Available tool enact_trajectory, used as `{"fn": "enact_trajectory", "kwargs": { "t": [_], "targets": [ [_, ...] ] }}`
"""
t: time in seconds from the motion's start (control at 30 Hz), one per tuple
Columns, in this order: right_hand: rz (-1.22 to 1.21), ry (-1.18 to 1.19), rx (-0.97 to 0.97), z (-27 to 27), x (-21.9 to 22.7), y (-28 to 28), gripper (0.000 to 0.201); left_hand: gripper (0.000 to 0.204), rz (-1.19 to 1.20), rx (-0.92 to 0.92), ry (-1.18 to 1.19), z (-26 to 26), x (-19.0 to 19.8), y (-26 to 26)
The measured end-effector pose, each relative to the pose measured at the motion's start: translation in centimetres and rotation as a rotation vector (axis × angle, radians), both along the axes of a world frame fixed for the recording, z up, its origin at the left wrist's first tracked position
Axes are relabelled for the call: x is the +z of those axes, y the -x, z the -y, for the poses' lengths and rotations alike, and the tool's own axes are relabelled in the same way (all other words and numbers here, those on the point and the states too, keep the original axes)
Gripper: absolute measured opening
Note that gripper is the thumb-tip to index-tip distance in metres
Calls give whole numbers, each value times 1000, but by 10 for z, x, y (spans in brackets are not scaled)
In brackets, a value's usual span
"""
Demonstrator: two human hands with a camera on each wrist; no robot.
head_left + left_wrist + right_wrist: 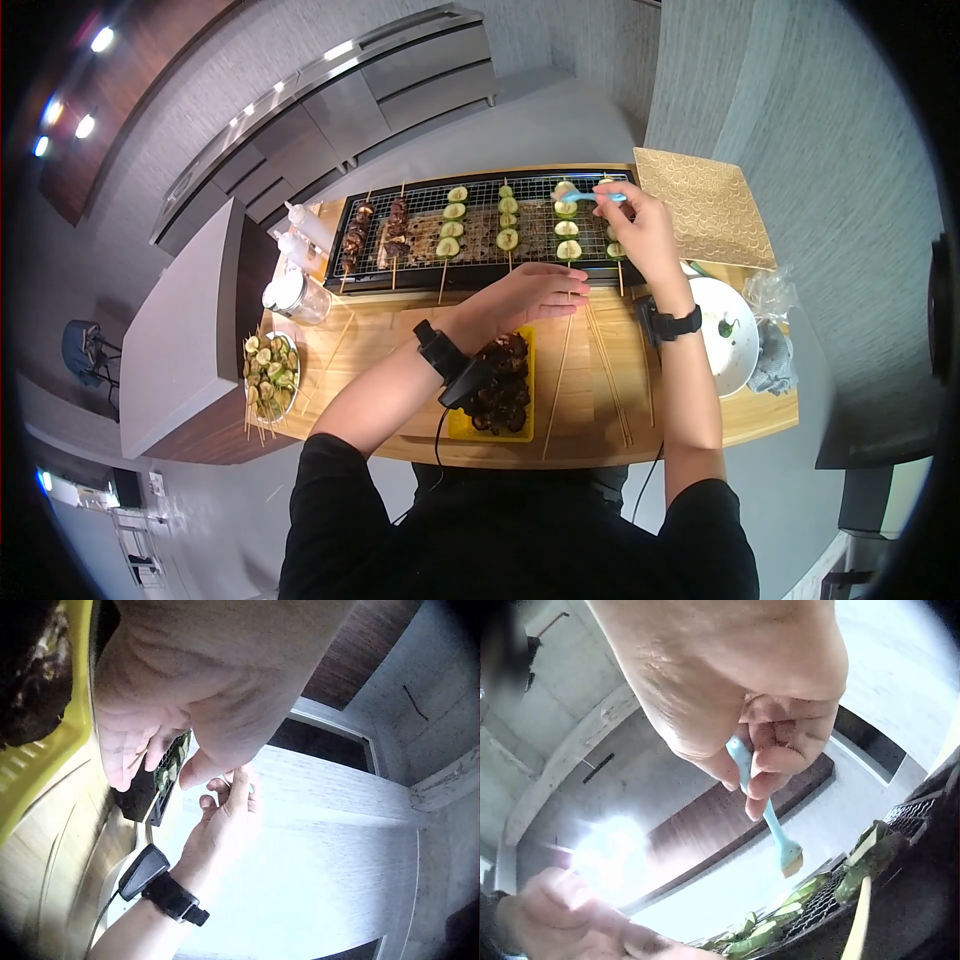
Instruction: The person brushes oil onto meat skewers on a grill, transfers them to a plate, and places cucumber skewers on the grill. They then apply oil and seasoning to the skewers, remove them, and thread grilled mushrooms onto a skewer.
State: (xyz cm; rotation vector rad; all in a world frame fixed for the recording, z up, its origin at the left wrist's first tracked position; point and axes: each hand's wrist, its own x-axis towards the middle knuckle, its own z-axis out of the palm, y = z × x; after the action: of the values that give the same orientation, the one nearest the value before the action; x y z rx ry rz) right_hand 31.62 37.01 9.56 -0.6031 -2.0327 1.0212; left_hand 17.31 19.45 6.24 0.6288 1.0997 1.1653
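Note:
My right hand point(640, 228) pinches the handle of a light-blue basting brush point(776, 832). The brush head is over the top slices of a zucchini skewer point(568, 250) on the grill point(480, 270). Below the grill's near edge, my left hand point(528, 298) stretches its fingers to the right, and their tips overlap that skewer's stick in the head view. More zucchini skewers point(449, 247) lie on the wire mesh. Toward the grill's left end are two dark meat skewers point(356, 240).
A yellow tray point(530, 400) of dark food sits under my left forearm. Bare sticks point(605, 380) lie on the wooden table point(700, 430). Left stand squeeze bottles point(298, 250), a jar point(300, 298) and a plate of skewers point(272, 375); right, a white bowl point(715, 360) and gold board point(705, 208).

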Motion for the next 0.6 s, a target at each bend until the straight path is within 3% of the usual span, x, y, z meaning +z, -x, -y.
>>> {"fn": "enact_trajectory", "kwargs": {
  "t": [0.6],
  "targets": [
    [-53,-28,-73,-8,-12,2,19,46,7,-17,-15,3,2,2]
  ]
}}
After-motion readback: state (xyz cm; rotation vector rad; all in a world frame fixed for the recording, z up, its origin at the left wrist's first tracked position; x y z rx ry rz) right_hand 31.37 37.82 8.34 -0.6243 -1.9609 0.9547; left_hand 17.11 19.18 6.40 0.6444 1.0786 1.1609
